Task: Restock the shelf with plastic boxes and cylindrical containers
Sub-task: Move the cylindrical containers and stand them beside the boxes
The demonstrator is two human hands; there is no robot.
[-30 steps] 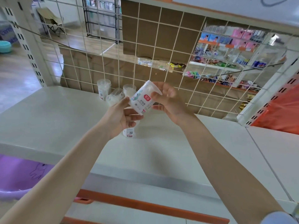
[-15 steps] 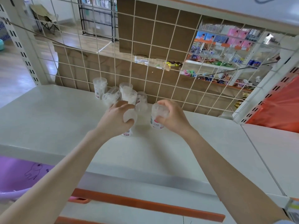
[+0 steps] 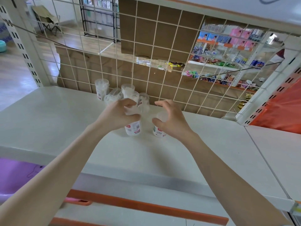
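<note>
Left hand round left container (right hand loose over right container)

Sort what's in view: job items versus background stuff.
Job: left hand, its grip round the left container; right hand cupped over the right container, contact unclear; back containers; shelf.
Background: cardboard; folding chair; far goods shelves.

Left hand and right hand: bare, slender fingers. Left forearm and right forearm: bare, uncovered along the full visible length.
</note>
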